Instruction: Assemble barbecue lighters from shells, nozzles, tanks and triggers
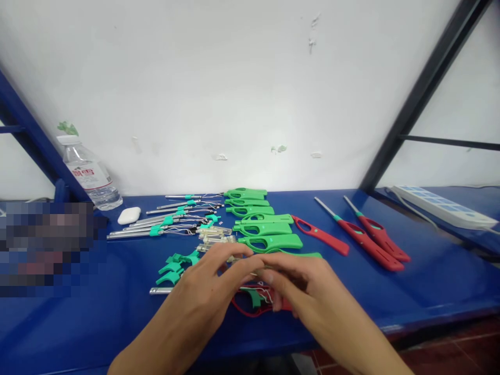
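Observation:
My left hand (209, 278) and my right hand (312, 281) meet at the fingertips above the table, fingers curled in a pinch. Whatever sits between them is mostly covered by the fingers, and I cannot make it out. Just under them lies an open red lighter shell (250, 314) with a green trigger (255, 298) and thin white wires inside. A metal lighter tube (161, 291) sticks out to the left, partly behind my left wrist. Several loose green triggers (170, 268) lie left of my left hand, and clear fuel tanks (213, 239) lie just beyond it.
Several green lighter shells (269, 242) are lined up behind my hands, with metal tubes with wires (133, 234) to their left. A red shell (324, 237) and two red lighters (369, 245) lie right. A water bottle (91, 174), white case (129, 215) and power strip (445, 205) stand farther out.

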A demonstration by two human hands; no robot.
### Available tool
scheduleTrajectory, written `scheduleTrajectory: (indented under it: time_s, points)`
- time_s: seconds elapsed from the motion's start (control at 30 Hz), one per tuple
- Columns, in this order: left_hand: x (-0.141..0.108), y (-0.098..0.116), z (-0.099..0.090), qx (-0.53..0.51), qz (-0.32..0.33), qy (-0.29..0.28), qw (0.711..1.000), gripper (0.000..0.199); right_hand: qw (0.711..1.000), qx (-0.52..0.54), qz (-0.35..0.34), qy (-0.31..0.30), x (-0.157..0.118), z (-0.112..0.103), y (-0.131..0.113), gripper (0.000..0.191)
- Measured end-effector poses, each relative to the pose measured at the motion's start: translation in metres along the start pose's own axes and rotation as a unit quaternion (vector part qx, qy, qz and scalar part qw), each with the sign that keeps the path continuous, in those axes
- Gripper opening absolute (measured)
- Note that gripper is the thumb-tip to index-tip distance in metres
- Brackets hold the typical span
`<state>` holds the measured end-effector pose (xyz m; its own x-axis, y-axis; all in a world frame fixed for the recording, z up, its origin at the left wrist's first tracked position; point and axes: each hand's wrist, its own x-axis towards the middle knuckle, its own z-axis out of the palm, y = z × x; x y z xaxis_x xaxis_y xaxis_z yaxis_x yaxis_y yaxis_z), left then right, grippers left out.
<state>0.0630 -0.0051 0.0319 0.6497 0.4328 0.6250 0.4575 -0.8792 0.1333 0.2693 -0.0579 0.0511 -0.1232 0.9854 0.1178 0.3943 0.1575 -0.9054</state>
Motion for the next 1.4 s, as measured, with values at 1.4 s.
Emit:
scheduleTrajectory:
  time_s: [1.4]
  points:
    - [-0.017,-0.066,-0.020,0.066,-0.257,-0.232,0.936,0.028,0.983,-0.059,-0.013,0.171,-0.006,-0.046,0.003,0.036]
